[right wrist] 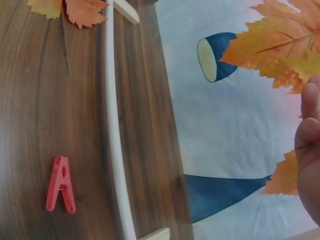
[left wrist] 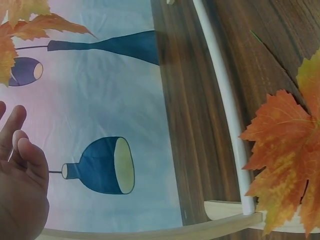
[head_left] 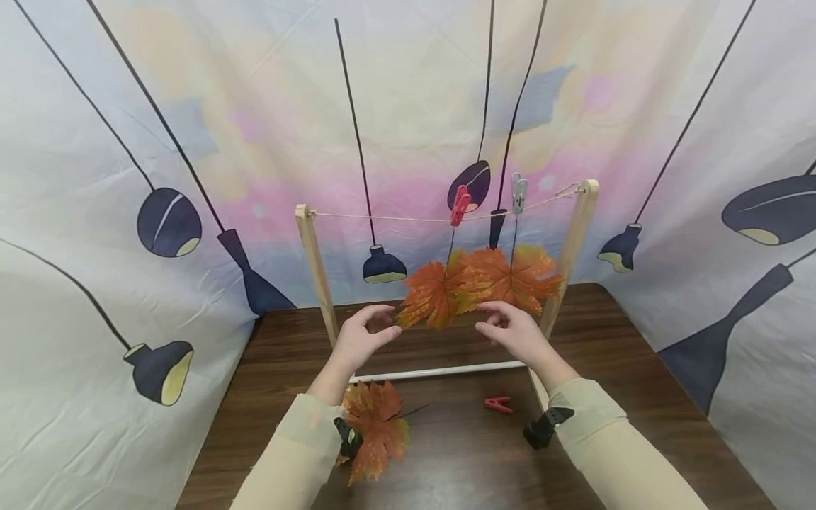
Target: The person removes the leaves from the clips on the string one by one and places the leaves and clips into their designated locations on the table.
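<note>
Two orange-yellow maple leaves hang side by side from a string (head_left: 382, 217). A red clothespin (head_left: 460, 205) holds the stem of the left leaf (head_left: 428, 292), and a grey clothespin (head_left: 519, 193) that of the right leaf (head_left: 510, 276). My left hand (head_left: 360, 340), loosely curved and holding nothing, has its thumb tip right by the left leaf's lower edge. Just below the right leaf is my right hand (head_left: 518, 334), its bent fingers empty and overlapping the leaf's lower edge in the head view. A third leaf (head_left: 377, 428) lies on the table beside my left wrist.
A wooden frame with a left post (head_left: 315, 262) and right post (head_left: 576, 234) carries the string. Its white crossbar (head_left: 440, 371) runs low over the brown table (head_left: 459, 453). Another red clothespin (right wrist: 61, 185) lies in front of the bar. Behind hangs a lamp-printed cloth (head_left: 408, 127).
</note>
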The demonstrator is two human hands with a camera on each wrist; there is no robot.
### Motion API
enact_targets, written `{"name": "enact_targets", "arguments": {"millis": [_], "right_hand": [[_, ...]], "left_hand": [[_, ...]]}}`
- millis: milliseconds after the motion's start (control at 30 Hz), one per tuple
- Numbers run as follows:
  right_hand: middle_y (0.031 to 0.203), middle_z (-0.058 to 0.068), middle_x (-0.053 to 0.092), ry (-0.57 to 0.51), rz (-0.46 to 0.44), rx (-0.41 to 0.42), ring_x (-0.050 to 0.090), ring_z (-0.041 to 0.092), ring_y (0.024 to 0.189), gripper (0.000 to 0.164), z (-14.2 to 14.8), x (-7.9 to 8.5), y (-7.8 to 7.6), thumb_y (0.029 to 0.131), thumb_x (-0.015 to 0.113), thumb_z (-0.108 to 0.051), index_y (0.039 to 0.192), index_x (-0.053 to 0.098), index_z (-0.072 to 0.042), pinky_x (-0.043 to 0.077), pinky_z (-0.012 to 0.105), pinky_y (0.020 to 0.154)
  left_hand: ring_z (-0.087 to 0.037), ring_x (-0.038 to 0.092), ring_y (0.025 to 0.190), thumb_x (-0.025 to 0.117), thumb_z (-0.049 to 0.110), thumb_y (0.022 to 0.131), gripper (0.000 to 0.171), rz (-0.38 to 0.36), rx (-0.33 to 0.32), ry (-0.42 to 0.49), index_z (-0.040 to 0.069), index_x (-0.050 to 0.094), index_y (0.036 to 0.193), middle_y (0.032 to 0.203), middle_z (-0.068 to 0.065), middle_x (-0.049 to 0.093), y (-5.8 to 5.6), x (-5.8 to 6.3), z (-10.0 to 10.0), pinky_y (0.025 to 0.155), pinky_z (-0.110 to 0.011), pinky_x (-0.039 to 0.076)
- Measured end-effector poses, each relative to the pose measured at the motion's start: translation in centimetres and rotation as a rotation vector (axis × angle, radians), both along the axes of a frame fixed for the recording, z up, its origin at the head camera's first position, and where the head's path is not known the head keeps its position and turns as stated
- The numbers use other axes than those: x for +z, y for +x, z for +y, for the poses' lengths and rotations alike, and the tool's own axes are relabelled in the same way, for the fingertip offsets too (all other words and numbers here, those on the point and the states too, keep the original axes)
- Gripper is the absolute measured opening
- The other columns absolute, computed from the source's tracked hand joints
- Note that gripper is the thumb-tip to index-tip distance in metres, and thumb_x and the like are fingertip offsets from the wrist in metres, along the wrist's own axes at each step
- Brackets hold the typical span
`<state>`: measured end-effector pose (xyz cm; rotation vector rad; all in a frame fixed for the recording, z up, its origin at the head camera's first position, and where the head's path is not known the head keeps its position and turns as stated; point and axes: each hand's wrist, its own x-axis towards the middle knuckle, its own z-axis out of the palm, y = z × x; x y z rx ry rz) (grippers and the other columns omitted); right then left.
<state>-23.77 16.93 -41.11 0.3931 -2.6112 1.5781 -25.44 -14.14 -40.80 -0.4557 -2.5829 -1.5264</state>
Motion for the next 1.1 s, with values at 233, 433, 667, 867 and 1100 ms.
{"name": "enact_targets", "arguments": {"millis": [233, 433, 667, 867, 1100], "right_hand": [[0.081, 0.004, 0.060, -0.014, 0.011, 0.004, 0.060, 0.033, 0.068, 0.042, 0.0, 0.9, 0.0, 0.088, 0.066, -0.032, 0.125, 0.057, -0.013, 0.049, 0.039, 0.064], [0.081, 0.004, 0.061, -0.003, 0.019, 0.005, 0.060, 0.026, 0.064, 0.046, 0.0, 1.6, 0.0, 0.087, 0.066, -0.036, 0.126, 0.056, -0.014, 0.047, 0.037, 0.067], [0.081, 0.008, 0.062, 0.004, 0.052, -0.006, 0.061, 0.022, 0.061, 0.043, 0.0, 2.5, -0.4, 0.088, 0.067, -0.031, 0.126, 0.056, -0.013, 0.047, 0.035, 0.064], [0.080, 0.007, 0.062, 0.018, 0.092, 0.002, 0.060, 0.022, 0.061, 0.042, 0.1, 3.8, -0.6, 0.089, 0.066, -0.029, 0.126, 0.056, -0.011, 0.045, 0.033, 0.057], [0.078, 0.009, 0.061, -0.020, 0.102, 0.022, 0.059, 0.032, 0.063, 0.040, 0.1, 5.0, -0.6, 0.090, 0.065, -0.022, 0.126, 0.055, -0.008, 0.047, 0.036, 0.055]], "left_hand": [[-0.020, 0.053, 0.086, 0.073, 0.025, 0.083, 0.040, 0.032, -0.021, 0.024, 0.015, 0.063, 0.120, 0.108, -0.006, 0.064, -0.1, 1.2, 0.4, 0.070, -0.034, 0.042], [-0.021, 0.049, 0.074, 0.072, 0.025, 0.083, 0.040, 0.063, -0.024, 0.015, 0.015, 0.063, 0.121, 0.108, -0.005, 0.063, -0.1, 1.9, 0.6, 0.064, -0.034, 0.040], [-0.020, 0.047, 0.069, 0.072, 0.025, 0.083, 0.042, 0.070, -0.036, 0.015, 0.018, 0.061, 0.123, 0.108, -0.005, 0.064, -0.2, 2.5, 0.8, 0.061, -0.033, 0.040], [-0.020, 0.046, 0.066, 0.072, 0.026, 0.083, 0.045, 0.100, -0.049, 0.035, 0.019, 0.059, 0.126, 0.106, -0.003, 0.063, -0.3, 3.2, 1.1, 0.058, -0.032, 0.040], [-0.020, 0.046, 0.065, 0.069, 0.028, 0.085, 0.041, 0.116, -0.047, 0.005, 0.022, 0.060, 0.125, 0.106, 0.000, 0.061, -0.4, 4.0, 1.3, 0.056, -0.033, 0.040]]}}
